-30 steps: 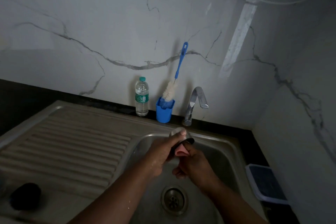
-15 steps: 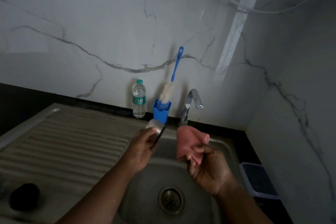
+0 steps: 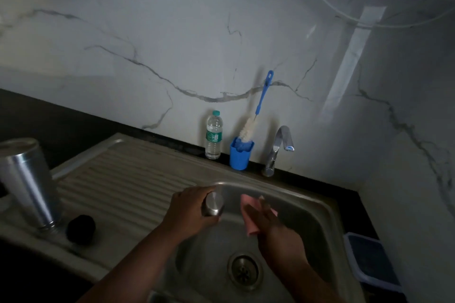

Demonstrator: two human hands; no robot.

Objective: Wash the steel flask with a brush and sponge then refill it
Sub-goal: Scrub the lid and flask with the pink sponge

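Observation:
Over the sink basin [image 3: 317, 206], my left hand [image 3: 189, 209] grips a small steel flask cap [image 3: 213, 204], its flat end facing up. A little to its right, my right hand [image 3: 275, 231] holds a pink sponge [image 3: 248, 219], which is blurred and does not touch the cap. The steel flask body [image 3: 27, 179] stands mouth down on the draining board [image 3: 128, 179] at the far left. A black stopper [image 3: 80, 229] lies beside it. The blue-handled bottle brush [image 3: 259, 103] stands in a blue cup [image 3: 240, 157] by the wall.
A clear plastic water bottle [image 3: 213, 135] stands left of the blue cup. The tap [image 3: 280, 147] is behind the basin, with no water running. The drain [image 3: 243, 270] lies below my hands. A blue-lidded box [image 3: 371, 258] sits on the dark counter at the right.
The sponge came off the cap and my hands drew apart. Both then lowered over the basin. My view shifted, bringing the flask body into sight at the left.

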